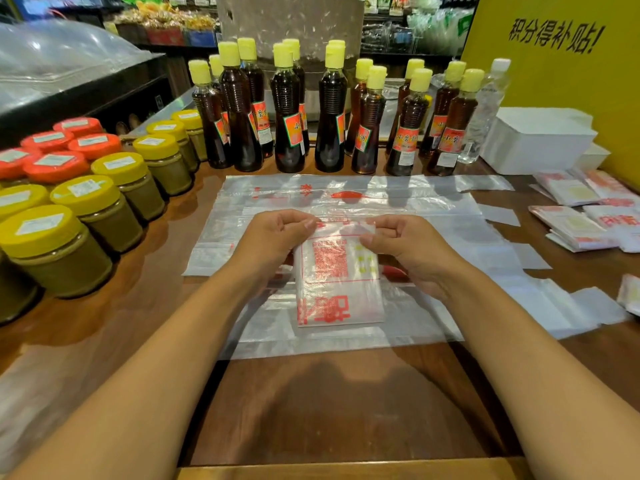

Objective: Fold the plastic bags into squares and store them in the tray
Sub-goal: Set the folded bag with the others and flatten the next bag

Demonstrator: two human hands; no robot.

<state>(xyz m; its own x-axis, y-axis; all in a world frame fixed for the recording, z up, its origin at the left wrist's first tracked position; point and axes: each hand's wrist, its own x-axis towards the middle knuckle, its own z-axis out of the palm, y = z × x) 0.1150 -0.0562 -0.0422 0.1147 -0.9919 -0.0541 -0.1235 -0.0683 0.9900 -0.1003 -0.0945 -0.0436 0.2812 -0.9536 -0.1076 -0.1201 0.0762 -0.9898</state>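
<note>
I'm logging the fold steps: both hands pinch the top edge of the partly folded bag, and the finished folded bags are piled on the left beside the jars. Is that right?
Not quite. In the head view the left hand and right hand do pinch the top edge of the partly folded bag, but the finished folded bags are piled on the right, away from the jars.

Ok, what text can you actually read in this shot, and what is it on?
"积分得补贴!" on the yellow sign.
"小磨" on the red bottle labels; their smaller print is too small to read.
Red print on the folded bag: blurred, unreadable.
Jar lid stickers: unreadable.
</note>
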